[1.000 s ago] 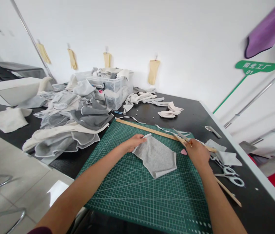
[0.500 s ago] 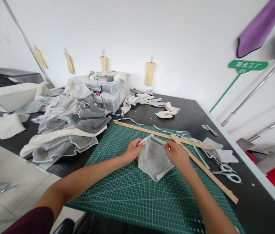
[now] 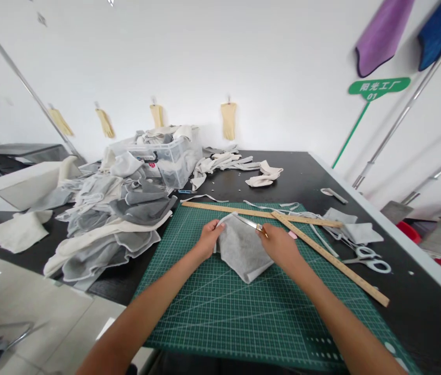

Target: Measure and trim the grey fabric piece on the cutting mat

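Observation:
A grey piece of fabric (image 3: 243, 250) lies on the green cutting mat (image 3: 244, 312). My left hand (image 3: 208, 240) pinches its upper left edge, fingers closed on the cloth. My right hand (image 3: 279, 245) is closed on a pair of scissors (image 3: 249, 224), whose metal blades point left along the top edge of the grey fabric. Both hands rest on the mat, close on either side of the fabric.
Two wooden rulers (image 3: 322, 249) cross at the mat's far right. White-handled scissors (image 3: 369, 258) and fabric scraps (image 3: 351, 229) lie to the right. A heap of grey and cream cloth (image 3: 114, 213) and a clear plastic bin (image 3: 166, 156) stand to the left.
My right hand came left from the ruler with the scissors and brought the blades to the fabric's top edge. My left hand kept hold of the cloth, which is now bunched narrower.

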Tool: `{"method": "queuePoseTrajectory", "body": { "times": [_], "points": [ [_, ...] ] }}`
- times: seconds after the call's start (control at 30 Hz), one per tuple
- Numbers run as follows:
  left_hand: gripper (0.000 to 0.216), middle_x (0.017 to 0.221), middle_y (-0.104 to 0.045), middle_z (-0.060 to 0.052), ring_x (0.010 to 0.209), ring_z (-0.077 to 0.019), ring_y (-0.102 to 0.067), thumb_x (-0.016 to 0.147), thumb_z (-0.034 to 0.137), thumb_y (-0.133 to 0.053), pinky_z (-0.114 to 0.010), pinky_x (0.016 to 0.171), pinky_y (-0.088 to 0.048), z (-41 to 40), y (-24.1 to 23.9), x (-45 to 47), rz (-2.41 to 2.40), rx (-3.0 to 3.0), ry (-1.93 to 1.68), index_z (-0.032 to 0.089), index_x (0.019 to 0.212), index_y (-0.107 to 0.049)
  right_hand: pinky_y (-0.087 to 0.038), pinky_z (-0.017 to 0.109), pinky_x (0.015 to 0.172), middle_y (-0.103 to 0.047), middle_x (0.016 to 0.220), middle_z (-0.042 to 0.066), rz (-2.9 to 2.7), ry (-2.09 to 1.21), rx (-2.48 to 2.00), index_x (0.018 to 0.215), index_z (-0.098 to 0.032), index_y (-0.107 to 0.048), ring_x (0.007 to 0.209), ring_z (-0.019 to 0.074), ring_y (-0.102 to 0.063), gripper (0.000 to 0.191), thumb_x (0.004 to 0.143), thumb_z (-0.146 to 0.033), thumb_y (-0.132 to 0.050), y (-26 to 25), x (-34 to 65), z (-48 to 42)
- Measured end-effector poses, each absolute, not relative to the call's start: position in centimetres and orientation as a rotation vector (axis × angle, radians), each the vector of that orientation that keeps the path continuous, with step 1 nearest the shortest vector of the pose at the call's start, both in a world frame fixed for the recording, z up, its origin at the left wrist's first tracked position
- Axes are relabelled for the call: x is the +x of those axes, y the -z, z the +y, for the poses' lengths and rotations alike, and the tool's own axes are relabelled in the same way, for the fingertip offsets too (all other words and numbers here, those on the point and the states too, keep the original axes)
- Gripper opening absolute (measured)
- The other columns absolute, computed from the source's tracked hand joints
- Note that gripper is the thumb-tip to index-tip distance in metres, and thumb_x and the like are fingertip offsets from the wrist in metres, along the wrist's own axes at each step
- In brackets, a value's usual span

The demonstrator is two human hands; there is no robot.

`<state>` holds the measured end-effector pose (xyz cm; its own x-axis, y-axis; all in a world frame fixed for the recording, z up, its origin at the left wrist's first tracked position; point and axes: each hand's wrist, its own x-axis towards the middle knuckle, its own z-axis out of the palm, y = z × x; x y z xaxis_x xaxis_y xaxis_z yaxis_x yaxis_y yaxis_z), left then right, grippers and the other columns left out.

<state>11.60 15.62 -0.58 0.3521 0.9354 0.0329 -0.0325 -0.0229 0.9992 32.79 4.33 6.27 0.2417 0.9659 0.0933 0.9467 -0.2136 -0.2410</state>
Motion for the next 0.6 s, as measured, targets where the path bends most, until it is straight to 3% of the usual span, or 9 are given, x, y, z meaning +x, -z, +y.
{"method": "queuePoseTrajectory", "body": {
  "times": [0.2, 0.3, 0.43, 0.6],
  "points": [
    [0.049, 0.081, -0.065, -0.003, 0.069, -0.0147, -0.06, 0.083, 0.062, -0.063, -0.025, 0.065, -0.05, 16.4, 1.0, 11.1, 1.041, 1.357, -0.975, 0.016, 0.098, -0.063, -0.035, 0.028, 0.068, -0.073, 0.094, 0.008, -1.862, -0.224, -2.174, 0.09, -0.02, -0.062, 0.087, 0.0215, -0.066, 0.026, 0.103, -0.037, -0.048, -5.5, 32.0, 4.4],
    [0.045, 0.086, -0.068, -0.005, 0.072, -0.0158, -0.063, 0.09, 0.049, -0.06, -0.028, 0.069, -0.052, 16.4, 0.8, 10.8, 1.107, 1.447, -0.963, 0.015, 0.12, -0.06, -0.035, 0.027, 0.067, -0.073, 0.091, 0.007, -1.895, -0.262, -2.151, 0.094, -0.02, -0.064, 0.083, 0.0201, -0.065, 0.025, 0.104, -0.035, -0.047, -5.0, 31.7, 4.5],
    [0.062, 0.094, -0.069, -0.004, 0.084, -0.019, -0.065, 0.088, 0.032, -0.064, -0.033, 0.084, -0.052, 16.2, 0.2, 9.4, 1.153, 1.693, -0.974, 0.021, 0.146, -0.046, -0.034, 0.027, 0.067, -0.074, 0.093, 0.006, -1.936, -0.256, -2.17, 0.097, -0.021, -0.065, 0.087, 0.0205, -0.066, 0.022, 0.103, -0.035, -0.048, -4.1, 31.4, 4.6],
    [0.036, 0.134, -0.062, -0.007, 0.132, -0.0287, -0.049, 0.085, 0.021, -0.065, -0.046, 0.117, -0.033, 16.1, -0.9, 7.1, 1.079, 2.035, -0.924, 0.025, 0.12, -0.071, -0.033, 0.028, 0.066, -0.074, 0.096, 0.006, -1.946, -0.162, -2.251, 0.101, -0.023, -0.064, 0.091, 0.0229, -0.067, 0.018, 0.102, -0.034, -0.05, -3.1, 31.4, 4.8]
  ]
}}
